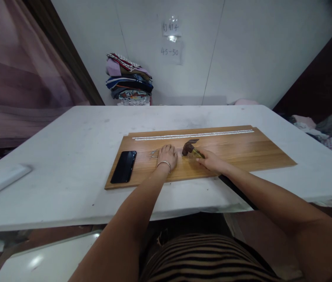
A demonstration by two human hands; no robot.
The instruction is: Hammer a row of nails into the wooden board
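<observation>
My right hand (211, 160) is wrapped round the handle of a claw hammer (189, 148) with a dark, rusty-looking head. The hammer is just above or on the wooden board (227, 152), its head pointing towards my left hand; whether it touches the wood I cannot tell. Palm down on the board lies my left hand (167, 155), a bangle at its wrist, with fingers pointing away from me and nothing visible in them. Thin metal nails (154, 154) lie loose just left of those fingers.
A black phone (124, 167) rests on the board's left end. White marked strips (192, 135) run along its far side. The board lies on a white table (74, 156), with a white roll-like object (2, 181) at left. Folded cloths (130, 80) are stacked beyond the far edge.
</observation>
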